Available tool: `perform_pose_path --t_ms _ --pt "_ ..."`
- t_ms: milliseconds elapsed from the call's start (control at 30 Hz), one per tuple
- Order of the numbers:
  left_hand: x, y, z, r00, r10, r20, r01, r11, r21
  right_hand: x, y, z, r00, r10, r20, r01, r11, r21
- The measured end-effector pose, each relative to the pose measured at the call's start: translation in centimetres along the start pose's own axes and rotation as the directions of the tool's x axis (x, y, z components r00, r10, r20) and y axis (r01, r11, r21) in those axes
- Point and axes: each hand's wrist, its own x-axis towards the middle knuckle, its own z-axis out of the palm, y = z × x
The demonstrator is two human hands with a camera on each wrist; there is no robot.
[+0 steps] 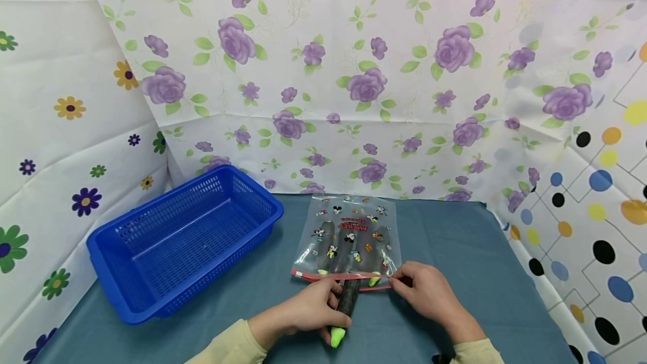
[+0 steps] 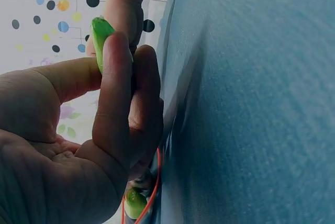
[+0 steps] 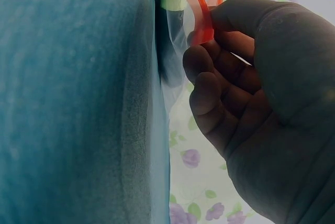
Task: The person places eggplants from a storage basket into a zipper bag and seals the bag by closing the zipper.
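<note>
A clear zip bag (image 1: pixel 356 206) with a cartoon print and a red zip edge lies flat, its mouth facing me. Dark long vegetables with bright green ends (image 1: pixel 374 280) show inside it. Another long dark vegetable (image 1: pixel 347 299) with a bright green end lies partly in the mouth; my left hand (image 1: pixel 314 306) grips its outer part between thumb and fingers. At the right corner of the mouth, my right hand (image 1: pixel 423 290) pinches the red zip edge (image 3: pixel 199 9). In the left wrist view, fingers hide most of the held vegetable; its green tip (image 2: pixel 100 31) sticks out.
A blue perforated plastic basket (image 1: pixel 108 229) stands on the left of the blue-grey tablecloth (image 1: pixel 445 229). Flower-patterned sheets (image 1: pixel 323 100) hang behind and to the left, a dotted one (image 1: pixel 581 240) on the right. Something small and black (image 1: pixel 442 358) shows by the right sleeve.
</note>
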Motion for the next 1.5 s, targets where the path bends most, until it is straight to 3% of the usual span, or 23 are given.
perform_pose_path --t_ms 367,600,833,1200,1500 --pt "0.12 0.09 -0.18 0.997 -0.044 0.06 0.046 0.998 -0.036 0.0 -0.07 -0.08 1.0 -0.009 -0.004 0.009 1.0 0.009" --pt "0.01 0.06 -0.07 0.998 -0.045 0.038 0.044 0.999 0.012 0.02 0.02 0.05 1.0 -0.002 -0.002 0.002 1.0 0.008" --pt "0.08 -0.13 -0.06 0.999 -0.044 0.03 0.045 0.998 -0.049 -0.03 -0.09 0.03 1.0 0.002 -0.002 -0.002 1.0 0.007" --pt "0.08 0.03 -0.26 0.996 -0.045 0.083 0.057 0.987 -0.153 -0.05 -0.11 0.03 1.0 0.004 -0.001 -0.004 1.0 0.006" --pt "0.15 -0.01 -0.09 0.996 -0.074 0.056 0.08 0.99 -0.113 -0.03 -0.14 -0.04 1.0 0.004 0.003 -0.005 1.0 0.013"
